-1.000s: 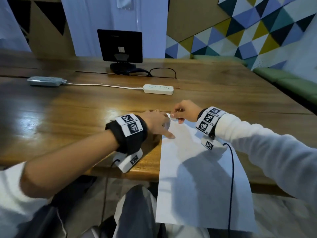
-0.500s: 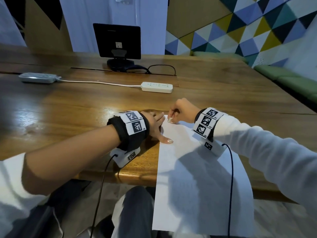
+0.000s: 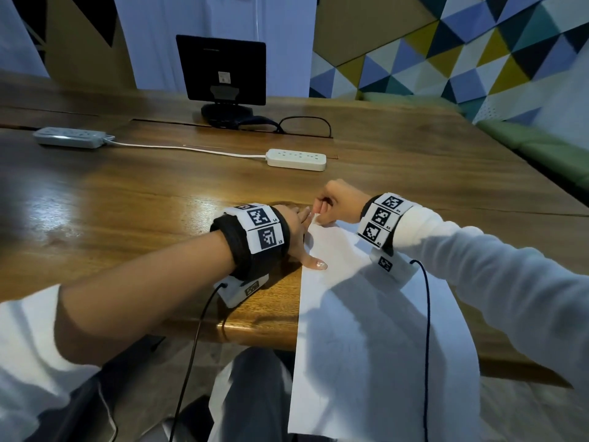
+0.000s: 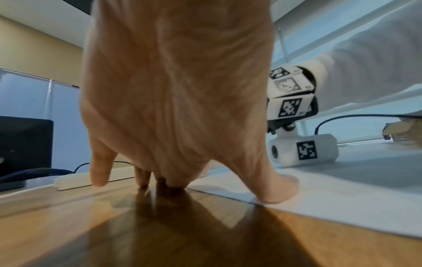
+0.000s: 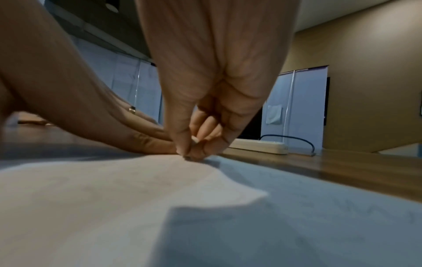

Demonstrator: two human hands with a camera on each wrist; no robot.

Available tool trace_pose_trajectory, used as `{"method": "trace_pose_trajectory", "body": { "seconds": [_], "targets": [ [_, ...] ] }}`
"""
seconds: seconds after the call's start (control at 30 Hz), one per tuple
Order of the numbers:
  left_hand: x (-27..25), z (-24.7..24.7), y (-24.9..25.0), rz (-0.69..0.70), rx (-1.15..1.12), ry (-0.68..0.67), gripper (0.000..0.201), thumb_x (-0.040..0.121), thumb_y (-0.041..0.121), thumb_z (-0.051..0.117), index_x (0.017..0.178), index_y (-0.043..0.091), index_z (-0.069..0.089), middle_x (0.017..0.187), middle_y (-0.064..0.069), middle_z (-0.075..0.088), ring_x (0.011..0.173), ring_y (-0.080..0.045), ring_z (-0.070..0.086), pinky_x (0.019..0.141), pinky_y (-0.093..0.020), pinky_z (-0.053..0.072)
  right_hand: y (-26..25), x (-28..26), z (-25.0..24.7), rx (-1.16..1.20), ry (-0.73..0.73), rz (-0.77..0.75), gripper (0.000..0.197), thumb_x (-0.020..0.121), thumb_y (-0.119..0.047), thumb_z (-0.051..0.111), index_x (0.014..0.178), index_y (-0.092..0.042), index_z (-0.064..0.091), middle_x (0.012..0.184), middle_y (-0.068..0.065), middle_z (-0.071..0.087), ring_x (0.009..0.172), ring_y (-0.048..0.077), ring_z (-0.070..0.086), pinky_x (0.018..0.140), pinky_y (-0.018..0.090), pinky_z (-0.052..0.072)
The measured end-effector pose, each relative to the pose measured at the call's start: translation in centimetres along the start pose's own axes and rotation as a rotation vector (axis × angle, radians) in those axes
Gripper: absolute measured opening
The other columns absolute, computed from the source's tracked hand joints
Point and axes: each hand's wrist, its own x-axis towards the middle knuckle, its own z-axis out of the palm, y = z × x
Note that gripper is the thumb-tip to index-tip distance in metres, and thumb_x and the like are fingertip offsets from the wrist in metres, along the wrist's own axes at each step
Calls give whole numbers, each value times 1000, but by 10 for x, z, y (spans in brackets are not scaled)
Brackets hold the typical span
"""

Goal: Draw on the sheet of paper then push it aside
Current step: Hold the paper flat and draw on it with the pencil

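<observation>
Since a second ago, my left hand (image 3: 294, 229) has flattened, thumb pressing the plain white sheet of paper (image 3: 376, 339), fingers on the glossy brown wooden worktop (image 3: 134, 199). My right hand (image 3: 339, 202) pinches the sheet's far corner. Half the sheet overhangs the near edge. No writing is legible on it.
</observation>
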Motion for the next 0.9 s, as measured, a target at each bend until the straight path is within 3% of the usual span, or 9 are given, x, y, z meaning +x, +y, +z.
{"method": "trace_pose_trajectory", "body": {
  "seconds": [0.2, 0.33, 0.47, 0.6, 0.77, 0.9],
  "targets": [
    [3, 1, 0, -8, 1, -1, 112, 79, 77, 38, 148, 10, -20, 155, -9, -25, 146, -28, -14, 118, -45, 2, 2, 0, -2, 41, -111, 3, 5, 76, 2, 68, 78, -1, 65, 64, 5, 63, 57, 13, 62, 62, 22, 54],
    [3, 2, -1, 6, -5, 16, 112, 80, 77, 38, 148, 9, -19, 156, -9, -25, 146, -28, -12, 118, -46, 3, -5, 7, 1, -22, 45, 66, 12, 76, 6, 64, 75, -5, 62, 58, -6, 54, 54, 7, 53, 66, 28, 52],
    [7, 2, -2, -3, -4, -2, 114, 78, 78, 39, 148, 11, -20, 156, -9, -25, 146, -29, -13, 118, -47, 2, -1, -3, -4, 128, -160, 19, 14, 78, 2, 69, 71, -7, 61, 49, -5, 62, 46, 7, 60, 55, 20, 52],
    [3, 2, -1, 8, -7, 15, 112, 80, 77, 39, 148, 10, -20, 156, -9, -23, 146, -28, -9, 119, -45, 4, -3, 2, 1, 73, -5, 42, 15, 79, 3, 66, 70, -7, 59, 59, 2, 61, 52, 12, 61, 61, 26, 55],
    [6, 2, -3, -2, -15, 17, 114, 78, 78, 41, 149, 11, -18, 157, -9, -22, 147, -28, -7, 119, -45, 6, 0, -4, -2, 60, -115, -8, 4, 77, 4, 65, 80, 5, 64, 63, 8, 64, 56, 17, 63, 65, 29, 56],
    [8, 3, -2, 3, -13, 38, 115, 77, 79, 41, 149, 10, -16, 157, -9, -20, 147, -29, -1, 119, -46, 11, 1, 2, 0, -44, 11, 27, 5, 78, 4, 63, 82, 3, 65, 61, -1, 58, 62, 17, 59, 75, 38, 59]
  ]
}}
